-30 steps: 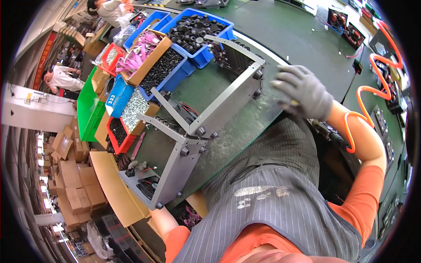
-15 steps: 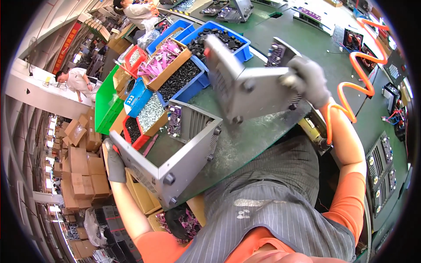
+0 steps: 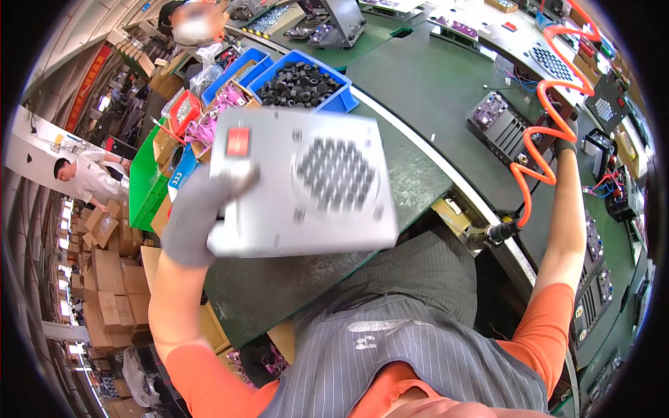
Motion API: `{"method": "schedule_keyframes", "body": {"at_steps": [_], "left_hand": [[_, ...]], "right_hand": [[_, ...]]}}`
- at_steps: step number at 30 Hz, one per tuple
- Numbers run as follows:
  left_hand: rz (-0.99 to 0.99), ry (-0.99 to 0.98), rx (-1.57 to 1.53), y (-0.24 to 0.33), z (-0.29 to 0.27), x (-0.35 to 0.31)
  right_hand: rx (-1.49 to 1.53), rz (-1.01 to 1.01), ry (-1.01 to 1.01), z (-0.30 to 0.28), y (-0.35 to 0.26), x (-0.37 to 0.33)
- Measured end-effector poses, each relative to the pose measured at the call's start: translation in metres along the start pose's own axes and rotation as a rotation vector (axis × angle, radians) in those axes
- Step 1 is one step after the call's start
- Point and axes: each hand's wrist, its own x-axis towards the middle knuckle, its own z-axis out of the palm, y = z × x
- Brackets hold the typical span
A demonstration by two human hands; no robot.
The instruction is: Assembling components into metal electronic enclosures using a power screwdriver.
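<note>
A grey metal housing [image 3: 272,195] with a round fan grille and a red switch is tilted up in front of me, its edges smeared by motion. My gloved left hand [image 3: 195,216] is closed on its left side, the thumb over the face. My right arm stretches far out to the right, past the orange coiled hose. There my gloved right hand [image 3: 566,143] is partly covered and its fingers do not show. To its left, on the green work surface, stands another housing [image 3: 512,129] with a circuit board in it.
A blue bin [image 3: 341,99] of black round parts stands beyond the held housing. Left of it are a green bin [image 3: 146,188] and a red bin [image 3: 182,111]. The orange coiled hose [image 3: 527,150] hangs on the right. Two co-workers are at the far left.
My left hand has raised its housing and turned its grille side up. The housing from my right hand now stands on the right-hand surface, and that hand has moved farther right.
</note>
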Motion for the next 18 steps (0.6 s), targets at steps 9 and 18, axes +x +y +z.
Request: {"method": "schedule_keyframes", "body": {"at_steps": [9,18], "left_hand": [[0.256,-0.064,-1.027,-0.003,0.144,0.223],[0.272,-0.079,-0.823,-0.004,0.193,0.333]], "right_hand": [[-1.034,0.130,-0.730,-0.069,-0.128,-0.114],[-1.052,-0.404,-0.781,-0.006,-0.182,-0.232]]}}
